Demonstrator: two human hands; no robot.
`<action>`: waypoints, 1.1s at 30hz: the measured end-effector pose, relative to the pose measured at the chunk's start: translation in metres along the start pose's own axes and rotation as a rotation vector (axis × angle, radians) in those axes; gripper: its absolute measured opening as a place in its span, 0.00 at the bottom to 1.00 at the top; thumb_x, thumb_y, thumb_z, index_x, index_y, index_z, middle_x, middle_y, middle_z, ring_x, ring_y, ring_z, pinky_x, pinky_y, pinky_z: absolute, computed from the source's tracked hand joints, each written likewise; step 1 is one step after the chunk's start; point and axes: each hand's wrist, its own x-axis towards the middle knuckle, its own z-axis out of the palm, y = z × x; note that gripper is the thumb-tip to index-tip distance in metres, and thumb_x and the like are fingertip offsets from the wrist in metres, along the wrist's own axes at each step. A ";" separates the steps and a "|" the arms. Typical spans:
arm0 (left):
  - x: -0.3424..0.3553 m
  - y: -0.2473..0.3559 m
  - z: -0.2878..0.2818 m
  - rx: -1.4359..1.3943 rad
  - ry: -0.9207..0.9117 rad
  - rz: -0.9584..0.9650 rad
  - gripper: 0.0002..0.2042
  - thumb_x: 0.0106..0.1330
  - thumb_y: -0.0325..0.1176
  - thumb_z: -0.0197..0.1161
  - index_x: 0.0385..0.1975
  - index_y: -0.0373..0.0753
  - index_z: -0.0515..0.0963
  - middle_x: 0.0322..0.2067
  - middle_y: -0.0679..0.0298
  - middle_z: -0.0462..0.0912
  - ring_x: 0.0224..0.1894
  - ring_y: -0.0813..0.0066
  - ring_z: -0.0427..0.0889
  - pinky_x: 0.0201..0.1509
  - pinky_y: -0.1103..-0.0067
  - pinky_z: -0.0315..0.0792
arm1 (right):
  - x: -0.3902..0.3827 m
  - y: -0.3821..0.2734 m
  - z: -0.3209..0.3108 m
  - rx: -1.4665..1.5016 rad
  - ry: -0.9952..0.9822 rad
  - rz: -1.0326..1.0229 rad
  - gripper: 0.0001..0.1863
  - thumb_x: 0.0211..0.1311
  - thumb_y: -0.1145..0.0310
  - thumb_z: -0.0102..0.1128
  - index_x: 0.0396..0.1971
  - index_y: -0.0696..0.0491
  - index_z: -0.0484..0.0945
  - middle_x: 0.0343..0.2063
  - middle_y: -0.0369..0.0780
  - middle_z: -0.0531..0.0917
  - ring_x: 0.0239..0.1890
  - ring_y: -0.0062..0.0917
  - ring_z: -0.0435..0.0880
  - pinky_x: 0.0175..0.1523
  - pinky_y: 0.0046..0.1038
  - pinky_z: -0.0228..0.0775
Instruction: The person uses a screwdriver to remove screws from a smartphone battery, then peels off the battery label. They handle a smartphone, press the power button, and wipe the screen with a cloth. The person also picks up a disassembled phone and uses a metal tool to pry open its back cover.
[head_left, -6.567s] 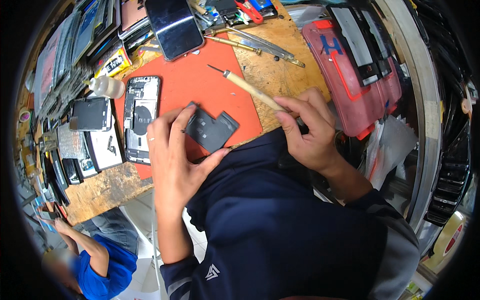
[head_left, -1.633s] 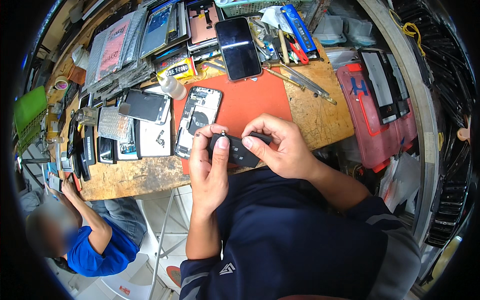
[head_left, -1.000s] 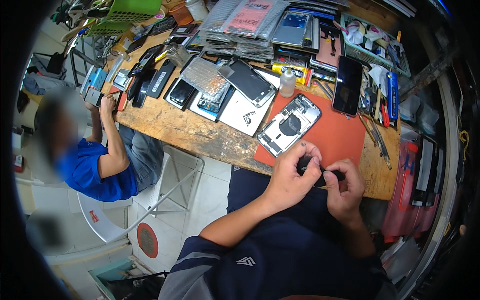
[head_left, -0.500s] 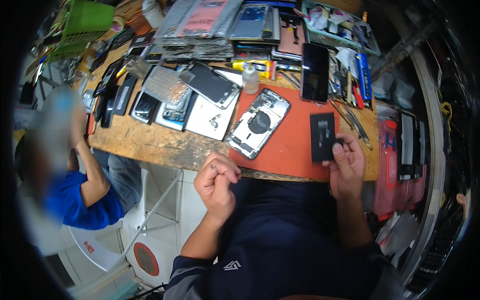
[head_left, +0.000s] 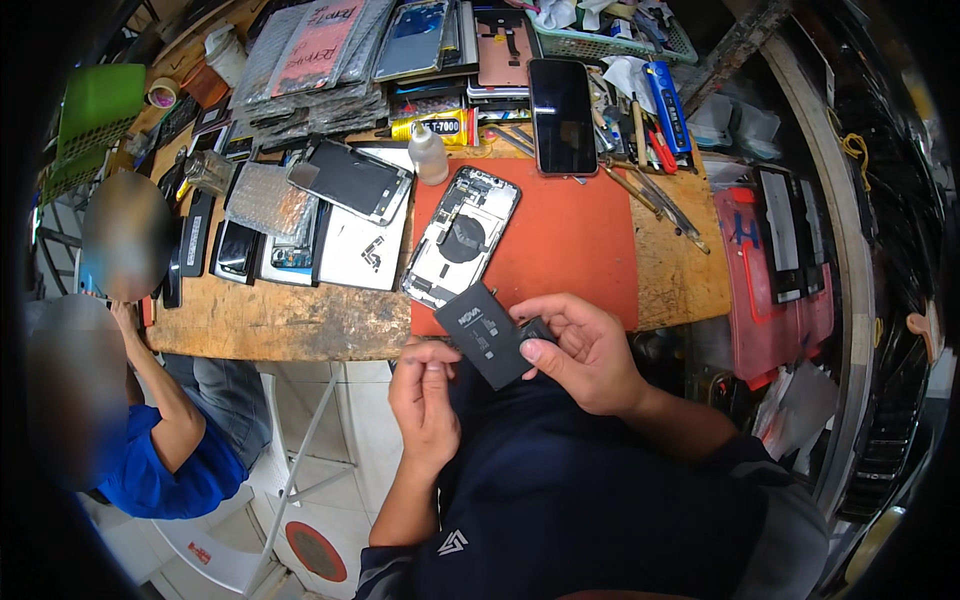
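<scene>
My right hand (head_left: 578,355) grips a flat black phone battery (head_left: 480,335) with a small notch, held tilted over the front edge of the orange mat (head_left: 577,232). My left hand (head_left: 424,400) is closed just left of the battery, thumb against curled index finger near its edge; I cannot make out what, if anything, is between them. Beyond the battery an opened phone (head_left: 461,236) lies face up on the mat, its white internals and round black part showing. A small white bottle (head_left: 428,157) stands behind it. A dark phone (head_left: 563,115) lies at the back of the mat.
The wooden bench (head_left: 250,325) holds stacked wrapped screens (head_left: 290,70), phone parts (head_left: 350,180) and tools (head_left: 650,200). A co-worker in blue (head_left: 190,460) sits at the left beside a white folding chair (head_left: 250,555). A red plastic case (head_left: 750,320) is at the right.
The battery, upright in my right hand half a second ago, is now lower left and tilted, beside my left hand. The wooden-handled tool held earliest is out of my right hand.
</scene>
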 end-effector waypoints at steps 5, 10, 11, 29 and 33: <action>-0.004 0.010 -0.004 -0.126 0.027 -0.144 0.10 0.82 0.34 0.53 0.49 0.33 0.75 0.29 0.67 0.74 0.26 0.84 0.71 0.30 0.84 0.66 | -0.004 0.002 -0.002 -0.017 -0.011 0.008 0.18 0.75 0.77 0.56 0.62 0.62 0.71 0.50 0.40 0.80 0.49 0.16 0.80 0.46 0.20 0.80; -0.023 -0.003 -0.004 -0.166 -0.104 -0.249 0.15 0.81 0.36 0.56 0.58 0.33 0.70 0.25 0.70 0.73 0.22 0.86 0.69 0.27 0.86 0.66 | -0.010 0.005 -0.004 -0.010 0.000 0.012 0.18 0.75 0.77 0.56 0.61 0.62 0.72 0.50 0.39 0.80 0.48 0.16 0.80 0.45 0.20 0.80; -0.027 0.003 -0.004 -0.086 -0.165 -0.271 0.14 0.78 0.33 0.59 0.57 0.33 0.71 0.28 0.69 0.74 0.27 0.84 0.71 0.34 0.84 0.69 | -0.011 0.006 -0.006 -0.007 -0.003 0.013 0.18 0.75 0.77 0.56 0.61 0.62 0.72 0.50 0.39 0.80 0.49 0.16 0.80 0.45 0.20 0.80; 0.138 0.029 -0.093 0.279 0.128 -0.185 0.09 0.76 0.34 0.62 0.44 0.34 0.81 0.31 0.65 0.88 0.20 0.93 0.64 0.23 0.89 0.56 | 0.010 0.019 -0.062 -0.532 0.350 -0.344 0.11 0.69 0.81 0.61 0.49 0.63 0.81 0.38 0.42 0.86 0.37 0.20 0.86 0.44 0.23 0.79; 0.161 0.006 -0.080 0.233 0.148 -0.166 0.13 0.75 0.29 0.64 0.53 0.31 0.76 0.36 0.60 0.89 0.27 0.88 0.75 0.31 0.88 0.68 | 0.008 0.018 -0.059 -0.636 0.314 -0.435 0.10 0.67 0.82 0.61 0.47 0.63 0.82 0.35 0.42 0.85 0.36 0.21 0.86 0.43 0.23 0.79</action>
